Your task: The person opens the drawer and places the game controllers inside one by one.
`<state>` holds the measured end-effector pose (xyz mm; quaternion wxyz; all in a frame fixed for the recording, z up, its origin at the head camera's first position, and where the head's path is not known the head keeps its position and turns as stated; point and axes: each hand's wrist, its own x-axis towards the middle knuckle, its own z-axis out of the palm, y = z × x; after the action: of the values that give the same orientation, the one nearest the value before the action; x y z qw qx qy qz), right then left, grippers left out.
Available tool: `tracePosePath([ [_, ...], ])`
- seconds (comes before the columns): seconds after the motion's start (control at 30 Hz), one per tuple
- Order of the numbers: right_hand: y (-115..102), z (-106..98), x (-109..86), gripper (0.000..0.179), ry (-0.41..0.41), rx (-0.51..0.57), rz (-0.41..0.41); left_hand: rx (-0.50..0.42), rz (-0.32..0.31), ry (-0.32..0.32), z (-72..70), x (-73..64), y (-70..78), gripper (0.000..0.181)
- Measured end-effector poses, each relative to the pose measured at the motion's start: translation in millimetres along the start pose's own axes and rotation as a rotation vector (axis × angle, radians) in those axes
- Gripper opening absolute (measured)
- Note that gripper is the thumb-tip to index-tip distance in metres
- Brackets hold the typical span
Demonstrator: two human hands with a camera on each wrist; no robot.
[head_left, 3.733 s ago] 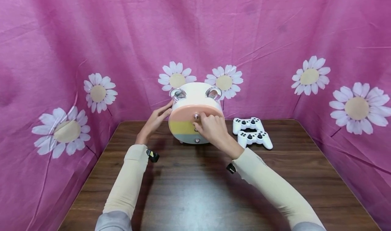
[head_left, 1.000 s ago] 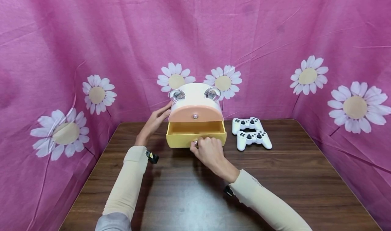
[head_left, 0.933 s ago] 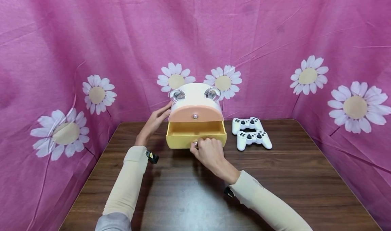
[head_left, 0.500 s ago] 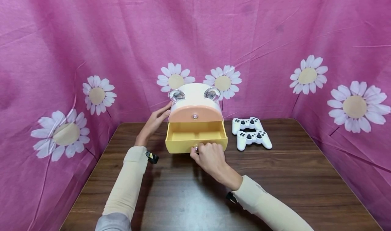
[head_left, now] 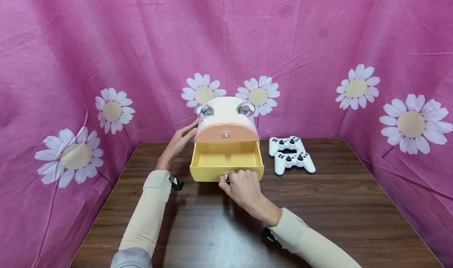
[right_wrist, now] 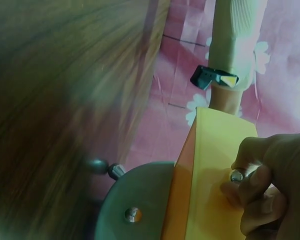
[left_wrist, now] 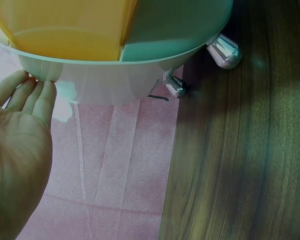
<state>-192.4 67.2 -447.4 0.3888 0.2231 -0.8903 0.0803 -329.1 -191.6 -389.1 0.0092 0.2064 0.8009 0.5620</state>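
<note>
Your right hand (head_left: 244,189) pinches the knob (head_left: 226,177) of the yellow drawer (head_left: 207,174) (open, middle of 3); your left hand (head_left: 178,143), fingers nearly straight, touches the cabinet (head_left: 225,109).

Head cam: high, wide, faces 12 & down over table (head_left: 219,228). L & R wrist cams: close-up, both share yellow drawer (head_left: 207,174), at 11 in L, 4 in R.

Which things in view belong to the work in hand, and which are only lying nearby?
In use:
yellow drawer, open
its knob, gripped by the right hand
white-topped cabinet, touched by the left hand

Lying nearby:
rear white controller
front white controller
</note>
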Motion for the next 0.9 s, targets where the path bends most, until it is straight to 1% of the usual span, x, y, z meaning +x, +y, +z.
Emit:
tracePosePath([
  [0.17, -5.4, -4.4, -3.7, 0.054, 0.019, 0.004, -0.012, -0.018, 0.005, -0.001, 0.8, 0.3, -0.5, 0.055],
  [0.3, -6.9, -6.4, -8.2, 0.053, 0.034, -0.005, -0.012, -0.013, -0.001, 0.005, 1.2, 0.3, -0.6, 0.055],
  [0.57, -5.9, -9.0, -15.5, 0.053, 0.043, -0.006, -0.024, 0.0, -0.009, 0.007, 1.4, -0.2, -0.8, 0.056],
  [0.9, -7.7, -16.9, -18.9, 0.053, 0.039, 0.003, -0.034, 0.006, -0.012, 0.006, 0.7, -0.5, -0.3, 0.056],
])
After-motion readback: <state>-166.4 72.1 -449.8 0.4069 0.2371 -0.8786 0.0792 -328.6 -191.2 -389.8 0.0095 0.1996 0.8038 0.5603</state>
